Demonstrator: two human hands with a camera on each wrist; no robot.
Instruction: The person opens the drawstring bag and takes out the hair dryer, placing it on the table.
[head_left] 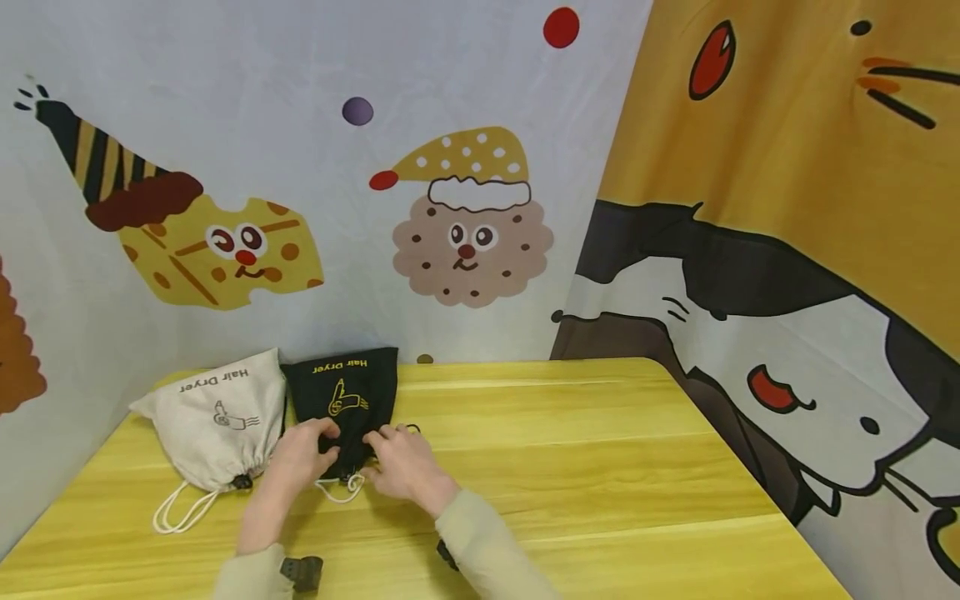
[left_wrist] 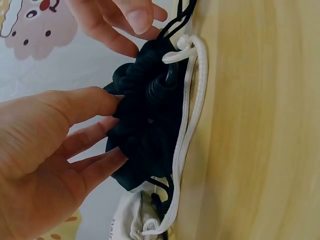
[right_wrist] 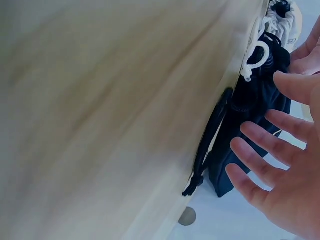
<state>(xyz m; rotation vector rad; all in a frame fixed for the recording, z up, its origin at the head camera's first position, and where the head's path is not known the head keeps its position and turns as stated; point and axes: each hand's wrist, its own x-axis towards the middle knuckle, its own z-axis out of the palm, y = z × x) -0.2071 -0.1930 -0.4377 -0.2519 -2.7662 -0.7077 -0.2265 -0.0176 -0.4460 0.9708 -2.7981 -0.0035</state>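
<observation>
A black drawstring bag (head_left: 375,375) printed "Hair Dryer" with a gold dryer picture lies at the table's back edge, its gathered mouth toward me. A white cord (left_wrist: 197,100) and black cords (right_wrist: 207,145) hang from it. At the bag's left side is my left hand (head_left: 300,454); in the left wrist view its thumb and fingertips rest on the dark cloth, slightly bent and spread. On the other side my right hand (head_left: 408,462) has its fingers extended and parted in the right wrist view, tips right at the cloth.
Left of the black bag lies a cream drawstring bag (head_left: 202,417), also marked "Hair Dryer", with white cord loops and a black cord lock (head_left: 242,482). Both bags are on a yellow wood-grain table (head_left: 570,467). Behind it hangs a cartoon-print curtain (head_left: 480,75).
</observation>
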